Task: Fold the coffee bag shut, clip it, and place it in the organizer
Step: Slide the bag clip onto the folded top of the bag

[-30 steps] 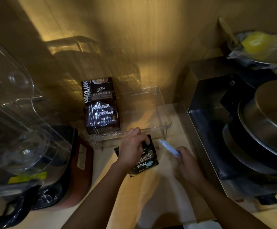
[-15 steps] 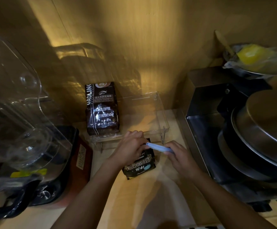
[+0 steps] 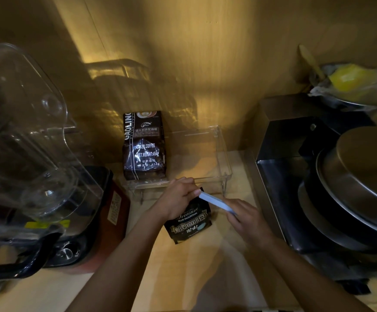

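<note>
A small black coffee bag [image 3: 188, 224] with white lettering lies on the wooden counter just in front of the clear organizer [image 3: 224, 163]. My left hand [image 3: 177, 197] grips the bag's folded top edge. My right hand [image 3: 245, 218] holds a long pale blue clip [image 3: 215, 202] that lies across the top of the bag, its far end touching my left fingers. Whether the clip is clamped on the fold cannot be told. A larger dark coffee bag [image 3: 144, 146] stands in the organizer's left part.
A blender with a clear jug [image 3: 25, 140] on a dark base [image 3: 88, 221] fills the left. On the right stands a steel stove [image 3: 279, 176] with stacked pans and a lid [image 3: 367, 163], and a bowl with a yellow thing [image 3: 351, 79] behind. The wall is close behind the organizer.
My right hand has brought the blue clip leftward from beside the bag onto its folded top. My left hand has stayed on the bag's top edge. The camera view has shifted slightly.
</note>
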Available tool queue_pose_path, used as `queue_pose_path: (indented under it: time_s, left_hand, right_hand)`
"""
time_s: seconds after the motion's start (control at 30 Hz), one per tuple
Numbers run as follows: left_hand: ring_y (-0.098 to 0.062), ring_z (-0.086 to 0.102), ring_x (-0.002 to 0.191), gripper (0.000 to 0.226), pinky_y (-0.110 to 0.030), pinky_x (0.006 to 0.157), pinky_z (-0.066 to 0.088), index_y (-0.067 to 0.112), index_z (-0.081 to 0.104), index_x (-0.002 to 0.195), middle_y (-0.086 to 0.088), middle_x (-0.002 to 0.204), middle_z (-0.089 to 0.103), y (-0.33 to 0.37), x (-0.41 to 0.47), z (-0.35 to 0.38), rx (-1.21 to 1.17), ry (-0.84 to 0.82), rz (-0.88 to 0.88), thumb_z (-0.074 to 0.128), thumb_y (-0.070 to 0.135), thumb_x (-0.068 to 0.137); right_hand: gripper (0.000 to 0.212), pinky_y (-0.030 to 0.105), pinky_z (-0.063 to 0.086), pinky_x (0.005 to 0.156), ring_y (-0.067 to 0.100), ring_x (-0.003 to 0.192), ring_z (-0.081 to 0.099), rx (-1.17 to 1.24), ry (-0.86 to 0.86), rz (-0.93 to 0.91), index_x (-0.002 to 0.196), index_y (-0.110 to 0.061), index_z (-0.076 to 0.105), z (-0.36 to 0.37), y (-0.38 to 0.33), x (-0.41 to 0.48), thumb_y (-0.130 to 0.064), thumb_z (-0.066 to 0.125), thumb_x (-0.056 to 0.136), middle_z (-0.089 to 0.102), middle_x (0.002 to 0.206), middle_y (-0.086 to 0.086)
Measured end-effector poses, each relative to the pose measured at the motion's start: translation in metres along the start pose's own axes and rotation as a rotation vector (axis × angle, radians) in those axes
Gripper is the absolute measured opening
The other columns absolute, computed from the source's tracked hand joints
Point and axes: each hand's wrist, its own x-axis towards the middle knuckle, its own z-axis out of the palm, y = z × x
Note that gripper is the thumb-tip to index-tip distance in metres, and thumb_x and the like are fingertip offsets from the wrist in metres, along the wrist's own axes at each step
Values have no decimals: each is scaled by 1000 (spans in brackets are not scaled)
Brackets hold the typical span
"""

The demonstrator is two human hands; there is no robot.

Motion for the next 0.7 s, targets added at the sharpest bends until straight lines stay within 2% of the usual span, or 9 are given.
queue_pose_path:
  time_s: [0.13, 0.23, 0.3, 0.4, 0.5, 0.57, 0.63, 0.7]
  left_hand:
    - [-22, 46, 86, 23, -34, 78, 26, 10, 63, 84, -5, 81, 49, 1, 1, 0, -52, -17, -22, 43, 17, 95]
    - [-21, 46, 83, 23, -35, 78, 29, 9, 64, 85, -6, 80, 49, 3, 1, 0, -60, -8, -25, 45, 17, 94]
    - [-20, 45, 83, 22, -33, 79, 27, 10, 64, 88, -4, 80, 49, 5, 1, 1, -25, 1, -16, 45, 18, 94]
    - [-16, 43, 83, 21, -28, 73, 22, 12, 65, 91, -1, 80, 48, 8, 0, 3, -23, 14, -7, 45, 19, 94]
    - [-17, 44, 83, 21, -33, 77, 27, 12, 65, 90, -2, 79, 49, 8, -1, 3, -49, 10, -8, 45, 19, 94]
    - [-18, 46, 81, 23, -34, 76, 30, 11, 65, 88, -5, 80, 52, 7, -3, 3, -78, 15, -24, 45, 20, 94]
    - [-21, 50, 82, 23, -32, 74, 28, 11, 64, 86, -8, 84, 57, 4, -4, 1, -25, 59, -33, 45, 21, 94]
    - [-23, 53, 89, 16, -29, 72, 23, 12, 65, 89, -7, 90, 62, 0, -4, 2, 122, 133, -17, 51, 20, 91]
  right_hand:
    - [28, 32, 47, 70, 29, 77, 64, 6, 3, -14, 104, 1, 60, 0, 3, -5, -4, 55, 77, 68, 91, 17]
    - [25, 33, 51, 66, 27, 75, 63, 18, 7, -11, 102, -4, 57, 0, 4, -8, -5, 56, 77, 66, 89, 14]
    - [21, 27, 47, 61, 26, 70, 62, 35, 22, 24, 96, -7, 55, 0, 6, -9, -6, 58, 75, 65, 83, 13]
    - [23, 31, 49, 59, 25, 70, 60, 79, -2, 118, 93, -8, 54, 0, 11, -10, -3, 66, 74, 63, 83, 11]
    - [26, 31, 47, 56, 17, 68, 55, 105, -11, 168, 89, -13, 52, -1, 13, -11, -3, 68, 71, 55, 81, -1]
    - [28, 36, 47, 54, 18, 66, 53, 115, -29, 204, 81, -20, 46, -1, 14, -10, -5, 66, 70, 51, 79, -4]
    - [33, 41, 46, 54, 22, 66, 52, 109, -79, 246, 76, -26, 37, -3, 17, -11, -7, 63, 70, 52, 79, -1]
    - [32, 43, 48, 55, 24, 67, 53, 88, -113, 238, 75, -26, 36, -5, 18, -13, -6, 61, 71, 51, 78, 0]
